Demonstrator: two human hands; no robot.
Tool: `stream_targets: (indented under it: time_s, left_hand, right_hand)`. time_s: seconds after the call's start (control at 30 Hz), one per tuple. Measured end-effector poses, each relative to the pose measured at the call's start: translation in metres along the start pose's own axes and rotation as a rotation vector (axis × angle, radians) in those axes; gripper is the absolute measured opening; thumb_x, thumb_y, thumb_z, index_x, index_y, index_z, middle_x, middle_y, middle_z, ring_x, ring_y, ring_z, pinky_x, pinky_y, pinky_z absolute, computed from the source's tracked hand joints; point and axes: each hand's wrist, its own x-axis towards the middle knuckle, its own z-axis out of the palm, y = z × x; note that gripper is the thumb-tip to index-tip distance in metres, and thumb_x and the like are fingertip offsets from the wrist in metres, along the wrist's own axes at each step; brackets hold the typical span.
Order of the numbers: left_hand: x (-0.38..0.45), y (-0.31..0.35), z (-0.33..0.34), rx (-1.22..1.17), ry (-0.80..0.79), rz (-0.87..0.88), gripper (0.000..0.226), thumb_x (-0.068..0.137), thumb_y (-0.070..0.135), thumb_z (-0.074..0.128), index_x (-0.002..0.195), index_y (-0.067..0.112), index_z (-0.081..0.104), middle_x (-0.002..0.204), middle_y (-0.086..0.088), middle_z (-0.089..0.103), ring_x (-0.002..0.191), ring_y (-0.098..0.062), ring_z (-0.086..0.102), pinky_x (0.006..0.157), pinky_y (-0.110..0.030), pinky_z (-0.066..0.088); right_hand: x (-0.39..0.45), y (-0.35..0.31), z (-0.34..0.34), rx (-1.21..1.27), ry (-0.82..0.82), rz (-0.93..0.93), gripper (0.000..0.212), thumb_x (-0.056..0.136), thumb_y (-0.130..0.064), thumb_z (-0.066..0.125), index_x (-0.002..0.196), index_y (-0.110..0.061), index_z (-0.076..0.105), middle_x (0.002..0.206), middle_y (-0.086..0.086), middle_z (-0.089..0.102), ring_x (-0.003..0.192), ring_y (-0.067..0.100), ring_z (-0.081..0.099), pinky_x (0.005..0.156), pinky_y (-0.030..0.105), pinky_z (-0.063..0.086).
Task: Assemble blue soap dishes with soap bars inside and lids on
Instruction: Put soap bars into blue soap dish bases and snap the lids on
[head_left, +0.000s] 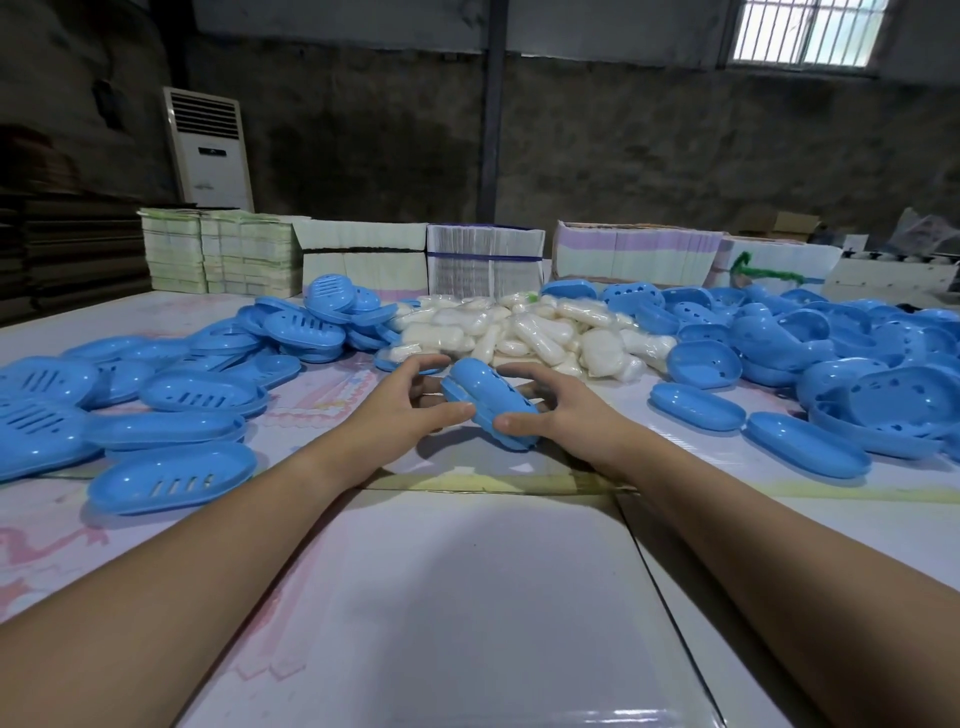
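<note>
Blue moulded plastic fills both sides of the pale sheet-covered table (467, 597): slotted oval lids (171, 478) spread toward its left edge, hole-punched oval dish bases (883, 405) heaped toward its right edge, and a mound of white film-wrapped soap bars (540, 332) near the far middle. Stacks of flat printed cartons (483, 260) line the far edge.

Near the middle of the table, just in front of the soap mound, both hands hold one closed blue oval soap dish (488, 405), tilted on its long side with its seam facing the left hand. The left hand (410, 400) curls round its left side, thumb pressed at the seam; the right hand (550, 410) wraps the right side, thumb on the near end.

The step in hand looks like pressing lid and base together. Whether a bar is inside cannot be told. Next, the halves need an even squeeze until the seam closes, then the finished dish needs setting aside.
</note>
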Motion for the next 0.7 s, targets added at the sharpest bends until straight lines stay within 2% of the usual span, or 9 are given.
stream_targets:
  time_s: [0.23, 0.37, 0.53, 0.7]
  left_hand:
    - [-0.0039, 0.0039, 0.0029, 0.002, -0.025, 0.031, 0.050, 0.093, 0.017, 0.071, 0.141, 0.020, 0.055, 0.122, 0.015, 0.068, 0.096, 0.006, 0.069, 0.072, -0.013, 0.052]
    - [-0.0048, 0.0056, 0.0047, -0.018, -0.033, 0.051, 0.049, 0.094, 0.014, 0.069, 0.139, 0.025, 0.055, 0.126, 0.015, 0.067, 0.097, 0.004, 0.069, 0.071, -0.012, 0.052]
    - [-0.0053, 0.0061, 0.0052, -0.052, -0.025, 0.072, 0.046, 0.092, 0.010, 0.072, 0.130, 0.032, 0.057, 0.121, 0.018, 0.066, 0.099, -0.001, 0.071, 0.072, -0.013, 0.054]
    - [-0.0053, 0.0052, 0.0055, -0.073, -0.009, 0.074, 0.046, 0.089, 0.009, 0.074, 0.117, 0.042, 0.058, 0.107, 0.028, 0.068, 0.094, 0.000, 0.073, 0.070, -0.013, 0.055]
  right_hand:
    - [-0.0035, -0.0014, 0.0014, 0.007, 0.008, -0.038, 0.063, 0.082, -0.035, 0.077, 0.138, -0.039, 0.047, 0.124, 0.001, 0.054, 0.105, 0.012, 0.061, 0.080, 0.021, 0.055]
    - [-0.0028, -0.0020, 0.0021, -0.016, 0.012, -0.071, 0.064, 0.083, -0.034, 0.076, 0.140, -0.038, 0.046, 0.125, 0.001, 0.053, 0.106, 0.011, 0.060, 0.082, 0.023, 0.056]
    - [-0.0019, -0.0022, 0.0023, -0.007, 0.016, -0.090, 0.062, 0.081, -0.030, 0.079, 0.135, -0.039, 0.049, 0.122, -0.002, 0.055, 0.106, 0.007, 0.058, 0.073, 0.014, 0.052]
    - [-0.0006, -0.0036, 0.0021, -0.054, -0.013, -0.101, 0.062, 0.079, -0.032, 0.080, 0.132, -0.041, 0.049, 0.116, -0.022, 0.052, 0.105, -0.004, 0.052, 0.068, 0.002, 0.043]
